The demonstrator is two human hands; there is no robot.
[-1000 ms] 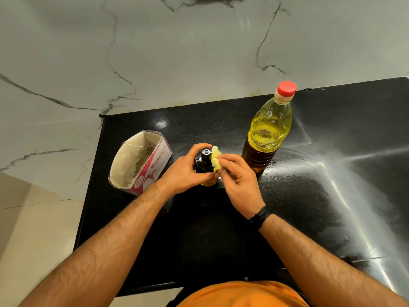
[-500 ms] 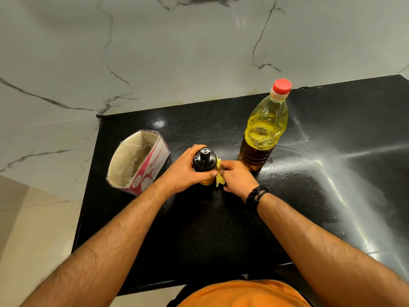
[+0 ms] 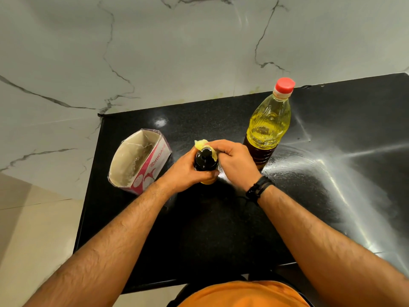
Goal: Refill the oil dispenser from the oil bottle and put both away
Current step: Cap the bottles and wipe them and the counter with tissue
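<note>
1. Our left hand (image 3: 188,171) grips the oil dispenser (image 3: 205,162), upright on the black counter (image 3: 221,229).
2. Our right hand (image 3: 234,160) pinches a yellow cloth (image 3: 202,144) against its cap.
3. The oil bottle (image 3: 269,125) stands just right.

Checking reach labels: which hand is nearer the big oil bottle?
Right. The right hand, pinching a yellow tissue, sits just beside the oil bottle; the left hand grips the dispenser farther away.
</note>
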